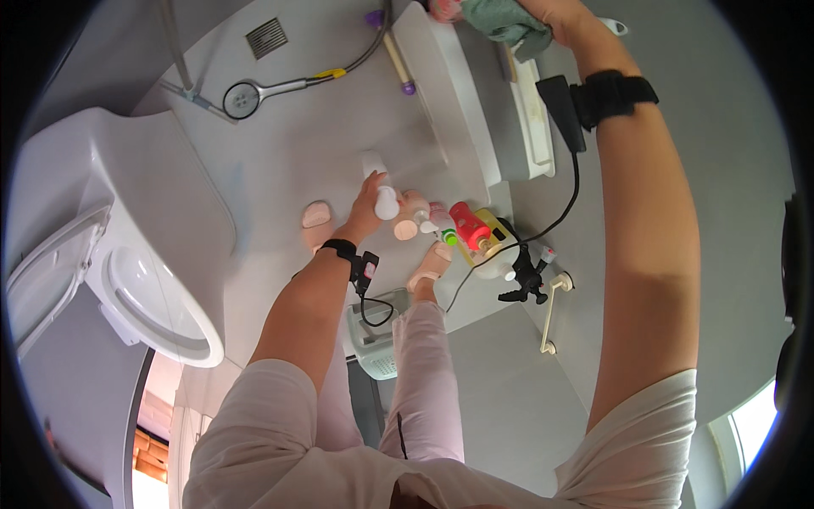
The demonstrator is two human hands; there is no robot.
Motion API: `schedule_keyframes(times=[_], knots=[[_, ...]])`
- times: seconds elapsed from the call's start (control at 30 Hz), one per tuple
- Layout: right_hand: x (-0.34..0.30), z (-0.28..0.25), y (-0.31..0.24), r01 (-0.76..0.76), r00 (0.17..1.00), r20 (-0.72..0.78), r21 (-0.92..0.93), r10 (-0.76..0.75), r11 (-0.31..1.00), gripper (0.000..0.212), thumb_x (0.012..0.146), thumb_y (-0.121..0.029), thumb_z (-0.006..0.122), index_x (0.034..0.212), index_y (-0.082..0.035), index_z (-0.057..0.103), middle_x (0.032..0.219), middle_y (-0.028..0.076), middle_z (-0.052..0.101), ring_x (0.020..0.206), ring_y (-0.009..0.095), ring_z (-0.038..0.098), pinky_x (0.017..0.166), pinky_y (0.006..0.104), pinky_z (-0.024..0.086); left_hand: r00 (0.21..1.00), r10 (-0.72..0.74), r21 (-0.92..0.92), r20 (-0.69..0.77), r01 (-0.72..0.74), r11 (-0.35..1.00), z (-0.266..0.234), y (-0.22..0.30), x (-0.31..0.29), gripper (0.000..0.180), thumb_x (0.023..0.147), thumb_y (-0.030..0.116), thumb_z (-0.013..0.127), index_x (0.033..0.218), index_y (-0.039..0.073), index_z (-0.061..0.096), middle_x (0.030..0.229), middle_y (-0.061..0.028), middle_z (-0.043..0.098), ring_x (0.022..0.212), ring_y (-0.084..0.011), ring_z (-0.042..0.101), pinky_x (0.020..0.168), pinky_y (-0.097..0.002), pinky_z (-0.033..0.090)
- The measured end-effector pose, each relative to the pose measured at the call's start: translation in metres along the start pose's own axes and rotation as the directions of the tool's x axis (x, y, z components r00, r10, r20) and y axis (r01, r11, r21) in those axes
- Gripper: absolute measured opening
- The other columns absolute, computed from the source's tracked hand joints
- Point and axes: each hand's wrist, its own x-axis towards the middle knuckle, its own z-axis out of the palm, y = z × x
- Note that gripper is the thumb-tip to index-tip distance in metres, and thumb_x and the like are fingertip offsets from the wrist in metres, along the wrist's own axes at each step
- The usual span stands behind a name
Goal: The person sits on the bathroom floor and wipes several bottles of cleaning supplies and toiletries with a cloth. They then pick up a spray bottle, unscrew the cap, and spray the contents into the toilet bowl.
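From the head view, our right hand [555, 17] presses a green cloth [507, 21] to the wall at the shelf's [449, 93] far end, fingers clamped on it; we should keep it flat and wipe steadily. Our left hand [366, 208] holds a white bottle [383, 197] low over the floor [305, 161], fingers wrapped round it; keep it upright.

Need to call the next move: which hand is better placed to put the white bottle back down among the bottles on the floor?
Left, likely. The left hand already grips the white bottle beside the floor bottles; the right hand is up high, pressing a green cloth.
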Motion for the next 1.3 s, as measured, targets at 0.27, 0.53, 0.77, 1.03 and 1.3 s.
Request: schedule_keyframes(times=[0.27,0.53,0.77,1.03,1.3], knots=[[0.024,0.034,0.020,-0.166,0.979,-0.139,-0.132,0.148,0.977,0.075,0.073,-0.023,0.070,0.140,-0.011,0.037,0.110,0.017,0.063,0.095,0.033,0.062,0.082,0.0400,0.049,0.927,-0.375,0.110,0.020,0.371,0.922,-0.076,0.022,-0.013,0.069,0.077,-0.006,0.053,0.141,0.004,0.032,0.137,-0.0214,0.048,0.125,-0.0364,0.048,0.103,-0.0396,0.042],[-0.129,0.018,-0.047,0.073,0.951,-0.284,-0.188,-0.125,0.980,0.051,0.070,-0.015,0.070,0.117,-0.018,0.051,0.111,0.017,0.058,0.098,0.040,0.059,0.084,0.0440,0.049,0.848,0.315,0.303,-0.427,-0.194,0.933,-0.154,0.191,0.009,0.086,0.073,0.014,0.078,0.142,0.000,0.029,0.138,-0.0218,0.044,0.127,-0.0397,0.043,0.106,-0.0444,0.036],[-0.287,-0.031,-0.128,0.099,0.992,0.048,0.310,-0.120,0.946,0.051,0.074,-0.006,0.067,0.122,-0.015,0.051,0.109,0.016,0.058,0.098,0.032,0.059,0.085,0.0374,0.049,0.708,0.656,0.437,-0.261,-0.519,0.735,-0.157,0.336,-0.029,0.094,0.059,0.014,0.086,0.137,0.006,0.036,0.131,-0.0185,0.050,0.120,-0.0389,0.048,0.103,-0.0516,0.035],[-0.366,-0.054,-0.107,0.317,0.913,-0.387,0.872,0.129,0.374,0.039,0.094,-0.018,0.054,0.127,0.002,0.054,0.122,0.010,0.059,0.115,0.020,0.055,0.098,0.0357,0.044,0.834,0.520,0.380,-0.182,-0.428,0.820,-0.128,0.357,-0.106,0.076,0.062,0.018,0.085,0.127,0.007,0.046,0.106,-0.0161,0.065,0.093,-0.0330,0.066,0.079,-0.0389,0.054],[-0.392,0.030,-0.106,0.402,0.673,-0.635,-0.117,-0.379,0.908,0.020,0.062,-0.019,0.072,0.078,-0.010,0.064,0.100,0.007,0.060,0.114,0.036,0.051,0.100,0.0546,0.038,0.835,0.547,0.494,0.059,-0.500,0.711,-0.088,0.331,-0.143,0.054,0.070,0.027,0.075,0.115,0.006,0.055,0.104,-0.0138,0.064,0.089,-0.0321,0.066,0.071,-0.0381,0.053]])
